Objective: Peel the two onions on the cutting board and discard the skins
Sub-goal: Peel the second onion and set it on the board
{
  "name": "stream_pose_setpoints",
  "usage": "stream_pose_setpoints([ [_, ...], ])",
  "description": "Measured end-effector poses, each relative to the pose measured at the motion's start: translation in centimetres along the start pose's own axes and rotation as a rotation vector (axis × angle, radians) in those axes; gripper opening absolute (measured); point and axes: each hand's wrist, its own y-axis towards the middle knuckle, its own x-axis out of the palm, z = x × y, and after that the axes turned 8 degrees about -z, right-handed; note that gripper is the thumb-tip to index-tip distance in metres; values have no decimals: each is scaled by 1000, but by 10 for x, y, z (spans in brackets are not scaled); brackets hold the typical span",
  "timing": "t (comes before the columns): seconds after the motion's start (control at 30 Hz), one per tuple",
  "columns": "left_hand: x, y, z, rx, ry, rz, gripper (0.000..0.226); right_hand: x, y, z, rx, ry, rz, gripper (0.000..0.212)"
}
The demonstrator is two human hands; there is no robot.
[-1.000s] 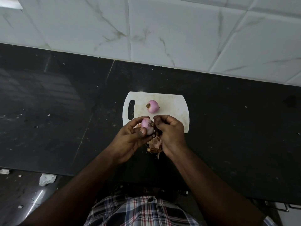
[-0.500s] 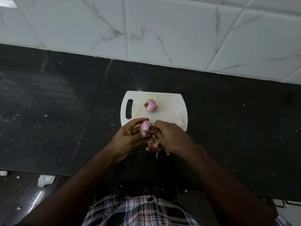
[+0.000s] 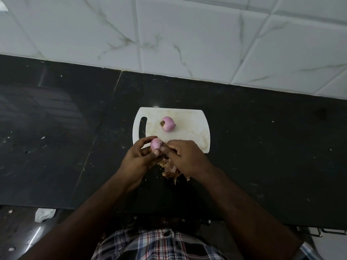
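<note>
A pink peeled onion [image 3: 167, 124] lies on the white cutting board [image 3: 189, 126], root end pointing left. A second pink onion [image 3: 155, 143] is held over the board's near edge; my left hand [image 3: 139, 158] grips it with fingers and thumb curled round it. My right hand [image 3: 185, 156] is right beside it, fingers curled against the onion's right side, pinching at its skin. A pile of brown and pink onion skins [image 3: 171, 170] lies on the black counter just below my hands, partly hidden by the right hand.
The black stone counter [image 3: 262, 147] stretches left and right of the board, speckled with small crumbs. White marbled wall tiles [image 3: 187, 34] stand behind it. A crumpled white scrap [image 3: 45, 214] lies on the floor at lower left.
My right hand has slid lower and flatter against the onion's right side. The left hand keeps its hold on the onion. The onion on the board has not moved.
</note>
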Motion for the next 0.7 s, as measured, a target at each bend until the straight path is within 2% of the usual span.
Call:
stream_pose_setpoints([
  [0.07,-2,-2,1,-13,-33,1,43,-2,-2,13,146,29,-70,16],
  [0.1,-4,-2,1,-20,-42,0,45,-2,-4,19,196,38,-71,14],
  [0.13,-4,-2,1,-29,-54,-12,47,-3,-6,23,228,73,-52,25],
  [0.2,-4,-2,2,-43,-69,-58,54,-1,-9,18,246,240,27,41],
  [0.27,0,-2,3,-52,-75,-93,59,4,-7,9,230,352,126,34],
  [0.37,5,-3,6,-46,-98,-107,52,14,-2,1,224,427,286,15],
  [0.47,10,-3,9,-10,-84,-95,49,21,0,-3,250,402,408,6],
  [0.57,15,-4,9,58,-9,-82,51,26,2,-7,274,414,504,6],
  [0.7,11,-5,10,61,-24,-123,50,35,2,-11,370,642,523,12],
])
